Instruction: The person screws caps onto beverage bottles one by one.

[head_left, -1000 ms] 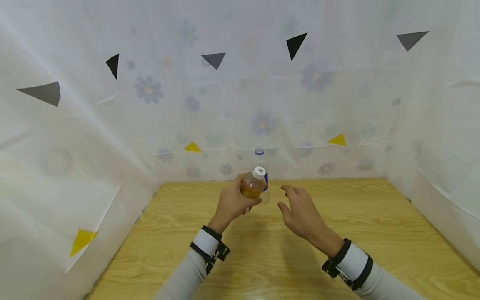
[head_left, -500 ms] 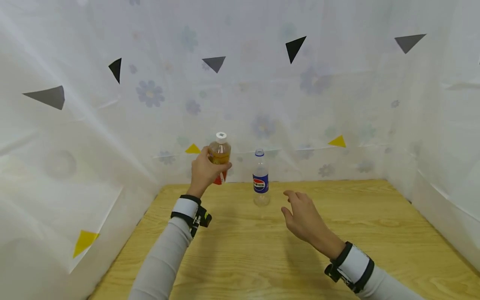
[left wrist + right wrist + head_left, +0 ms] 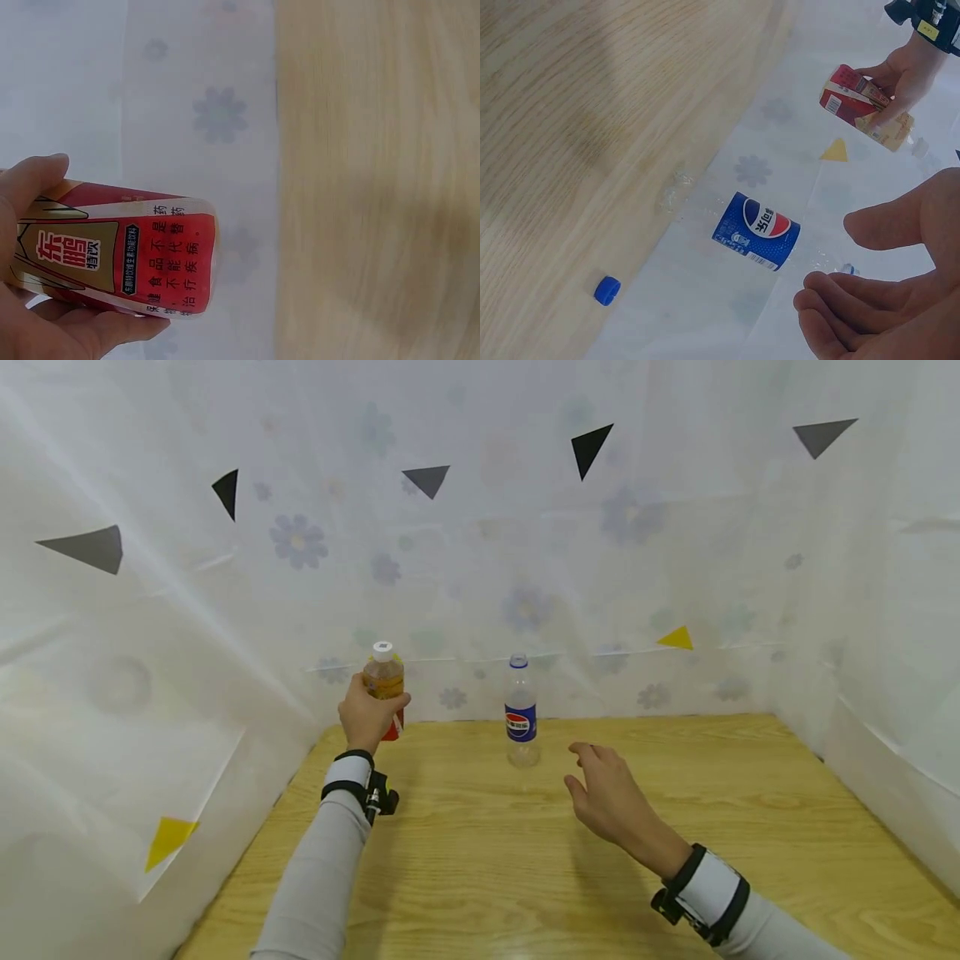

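Amber bottle [image 3: 383, 681]: gripped in left hand [image 3: 366, 717], upright, clear of table [image 3: 525, 860], at far-left corner near curtain [image 3: 225, 610].
Change: a second ago held mid-table, in front of clear bottle [image 3: 520, 710]; half a second ago raised and further left; now lower, further left again. Likely being carried aside, not yet set down.
Left fingers: curled round the label, thumb on one side, fingers on the other; seen close in wrist view [image 3: 45, 247].
Look: white cap, amber liquid in upper part, red and gold label [image 3: 120, 255] with printed characters, plastic.
Right hand [image 3: 611, 797]: much where it was, above table, beside clear bottle, touching nothing; fingers loosely bent, slightly apart [image 3: 870, 307].
Clear bottle: upright on table, blue label, blue cap, looks nearly empty.
Blue cap [image 3: 607, 290]: loose, small, against curtain foot; wrist view only.
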Available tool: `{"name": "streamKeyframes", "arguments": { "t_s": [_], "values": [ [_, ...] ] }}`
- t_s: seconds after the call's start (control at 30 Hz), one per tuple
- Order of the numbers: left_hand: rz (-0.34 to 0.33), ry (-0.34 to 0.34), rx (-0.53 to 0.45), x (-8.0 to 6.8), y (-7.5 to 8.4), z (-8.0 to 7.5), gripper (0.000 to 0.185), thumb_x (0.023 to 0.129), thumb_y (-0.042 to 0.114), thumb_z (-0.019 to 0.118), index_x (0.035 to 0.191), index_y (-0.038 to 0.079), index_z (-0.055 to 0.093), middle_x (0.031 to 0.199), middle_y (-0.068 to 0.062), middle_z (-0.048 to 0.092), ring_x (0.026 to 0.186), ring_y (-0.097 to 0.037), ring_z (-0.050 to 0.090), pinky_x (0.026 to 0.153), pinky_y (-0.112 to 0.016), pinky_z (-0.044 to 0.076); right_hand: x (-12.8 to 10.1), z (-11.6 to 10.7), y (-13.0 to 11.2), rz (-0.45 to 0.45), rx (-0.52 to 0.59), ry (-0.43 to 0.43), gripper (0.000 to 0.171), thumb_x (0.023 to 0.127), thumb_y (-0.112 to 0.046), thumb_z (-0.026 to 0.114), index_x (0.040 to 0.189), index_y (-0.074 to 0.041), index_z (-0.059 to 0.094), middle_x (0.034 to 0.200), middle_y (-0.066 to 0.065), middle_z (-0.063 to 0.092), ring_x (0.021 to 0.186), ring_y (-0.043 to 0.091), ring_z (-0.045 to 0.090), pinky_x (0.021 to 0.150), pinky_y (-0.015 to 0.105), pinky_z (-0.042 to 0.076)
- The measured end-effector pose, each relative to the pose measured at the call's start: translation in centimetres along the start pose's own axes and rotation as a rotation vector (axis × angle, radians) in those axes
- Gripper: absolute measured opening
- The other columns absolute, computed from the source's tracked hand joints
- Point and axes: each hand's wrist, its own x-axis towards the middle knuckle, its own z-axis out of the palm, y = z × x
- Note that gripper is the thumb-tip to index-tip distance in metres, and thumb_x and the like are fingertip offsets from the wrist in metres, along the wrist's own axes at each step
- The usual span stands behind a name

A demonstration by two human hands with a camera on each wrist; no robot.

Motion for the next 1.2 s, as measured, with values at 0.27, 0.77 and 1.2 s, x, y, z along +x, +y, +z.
{"name": "streamKeyframes", "arguments": {
  "t_s": [0.27,0.77,1.2],
  "values": [
    [-0.08,-0.009,-0.044,-0.6,-1.8,-0.3,0.072,0.083,0.026,0.085,0.14,0.0,0.049,0.135,-0.023,0.059,0.123,-0.042,0.056,0.104,-0.057,0.046,0.1,0.2,0.1,0.0,0.003,-0.009,0.04,0.096,-0.008,0.066,0.133,0.006,0.056,0.116,0.023,0.064,0.109,0.039,0.061,0.09,0.055,0.051],
    [-0.262,0.006,-0.023,-2.3,-5.5,-0.3,0.073,0.083,0.024,0.082,0.141,-0.003,0.046,0.137,-0.026,0.055,0.128,-0.044,0.049,0.108,-0.058,0.042,-0.1,0.6,0.4,0.02,0.009,-0.058,0.04,0.097,-0.009,0.065,0.133,0.006,0.055,0.114,0.021,0.064,0.109,0.038,0.061,0.09,0.054,0.052],
    [-0.263,-0.074,-0.018,-3.4,-8.4,-0.1,0.075,0.086,0.028,0.08,0.144,-0.002,0.042,0.138,-0.026,0.054,0.128,-0.044,0.051,0.107,-0.058,0.043,-0.4,0.6,0.4,0.021,0.005,-0.07,0.04,0.097,-0.009,0.066,0.132,0.005,0.056,0.113,0.019,0.065,0.107,0.037,0.062,0.088,0.053,0.053]
  ]
}}
